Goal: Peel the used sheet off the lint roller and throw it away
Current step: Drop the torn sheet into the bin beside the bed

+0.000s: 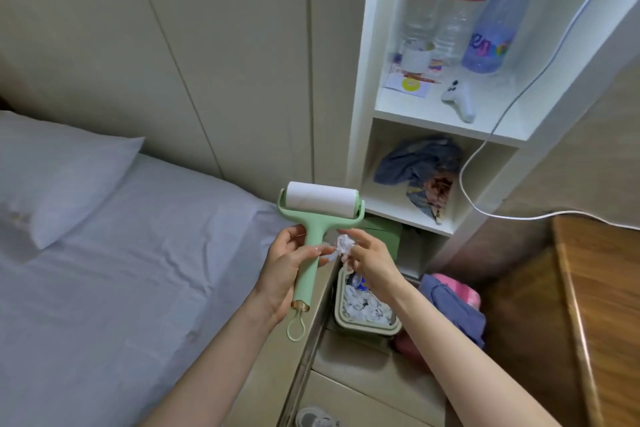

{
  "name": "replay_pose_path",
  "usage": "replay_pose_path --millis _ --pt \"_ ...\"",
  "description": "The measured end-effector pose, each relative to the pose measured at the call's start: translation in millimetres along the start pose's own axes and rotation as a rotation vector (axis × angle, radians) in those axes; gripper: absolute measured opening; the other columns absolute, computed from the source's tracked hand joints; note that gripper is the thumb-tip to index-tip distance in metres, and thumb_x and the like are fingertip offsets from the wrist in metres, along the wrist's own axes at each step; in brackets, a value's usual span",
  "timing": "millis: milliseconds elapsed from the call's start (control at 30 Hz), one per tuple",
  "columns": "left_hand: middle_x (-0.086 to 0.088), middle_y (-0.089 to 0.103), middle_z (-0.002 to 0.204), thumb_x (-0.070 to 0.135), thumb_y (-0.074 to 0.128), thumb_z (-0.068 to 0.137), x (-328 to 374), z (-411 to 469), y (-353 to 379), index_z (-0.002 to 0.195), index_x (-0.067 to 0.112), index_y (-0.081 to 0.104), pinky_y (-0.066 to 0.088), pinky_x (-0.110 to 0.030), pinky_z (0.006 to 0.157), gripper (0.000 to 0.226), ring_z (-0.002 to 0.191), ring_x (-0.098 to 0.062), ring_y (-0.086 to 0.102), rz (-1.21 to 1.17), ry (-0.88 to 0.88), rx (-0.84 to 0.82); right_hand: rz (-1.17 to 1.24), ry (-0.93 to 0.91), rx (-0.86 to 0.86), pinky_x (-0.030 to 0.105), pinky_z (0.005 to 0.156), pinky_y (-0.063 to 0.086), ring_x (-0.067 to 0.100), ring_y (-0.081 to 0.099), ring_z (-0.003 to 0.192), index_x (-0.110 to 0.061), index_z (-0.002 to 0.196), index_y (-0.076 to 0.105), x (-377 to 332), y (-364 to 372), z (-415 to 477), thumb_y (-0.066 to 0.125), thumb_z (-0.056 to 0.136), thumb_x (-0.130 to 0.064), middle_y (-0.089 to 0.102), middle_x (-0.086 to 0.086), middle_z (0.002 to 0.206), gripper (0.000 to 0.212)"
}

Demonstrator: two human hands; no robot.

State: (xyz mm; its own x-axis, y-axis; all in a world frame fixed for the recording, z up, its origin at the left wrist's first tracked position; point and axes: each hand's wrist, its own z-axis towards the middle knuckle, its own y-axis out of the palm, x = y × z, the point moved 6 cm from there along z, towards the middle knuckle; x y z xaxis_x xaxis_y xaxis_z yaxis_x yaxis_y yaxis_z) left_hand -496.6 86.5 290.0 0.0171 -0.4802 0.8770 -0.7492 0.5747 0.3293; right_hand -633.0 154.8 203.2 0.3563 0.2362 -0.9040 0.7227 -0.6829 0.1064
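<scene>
1. Your left hand is wrapped around the green handle of the lint roller, holding it upright with the white roll at the top.
2. The roll faces you and looks clean and white; its loop end hangs below your palm.
3. Your right hand has its fingertips pinched together on a crumpled wad of sheet, held just beside the handle.
4. The wad sits between your two hands, touching your right fingers; whether your left thumb also touches it cannot be told.
5. Below your right wrist stands a small bin on the floor, its rim pale green, filled with crumpled white paper.
6. The wad is above the bin's far edge, not inside it.
7. The bed with its pillow lies to your left, and the roller hangs over its near corner.
8. A white shelf stands behind the bin, with bottles in the upper compartment and bundled cloth in the one beneath.
</scene>
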Motion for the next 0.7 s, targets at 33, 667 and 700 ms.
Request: replay_pose_path --millis 33,667,700 --pt "-0.011 0.067 0.090 -0.010 0.052 0.082 -5 5 3 0.108 0.004 0.050 0.055 -0.020 0.063 0.030 0.068 -0.010 0.071 0.009 -0.010 -0.003 0.005 0.028 0.002 0.018 0.042 0.039 0.008 0.048 0.041 -0.005 0.114 0.059 5 -8 3 0.033 0.086 0.015 0.069 0.001 0.065 0.044" --pt "-0.022 0.067 0.095 -0.007 0.055 0.083 -51 72 43 0.111 0.011 0.048 0.056 -0.022 0.067 0.034 0.071 -0.015 0.072 0.074 -0.116 -0.059 0.379 0.490 0.445 0.048 0.098 0.045 0.045 0.050 0.119 0.007 0.133 0.040 100 -127 73 0.024 0.092 0.010 0.044 0.032 0.125 0.044" --pt "-0.019 0.067 0.091 -0.006 0.055 0.083 -51 74 44 0.111 0.011 0.048 0.057 -0.022 0.066 0.033 0.070 -0.015 0.072 0.072 -0.118 -0.056 0.353 0.494 0.448 0.050 0.101 0.041 0.046 0.050 0.120 0.008 0.137 0.035 99 -128 71 0.025 0.093 0.013 0.047 0.030 0.123 0.046"
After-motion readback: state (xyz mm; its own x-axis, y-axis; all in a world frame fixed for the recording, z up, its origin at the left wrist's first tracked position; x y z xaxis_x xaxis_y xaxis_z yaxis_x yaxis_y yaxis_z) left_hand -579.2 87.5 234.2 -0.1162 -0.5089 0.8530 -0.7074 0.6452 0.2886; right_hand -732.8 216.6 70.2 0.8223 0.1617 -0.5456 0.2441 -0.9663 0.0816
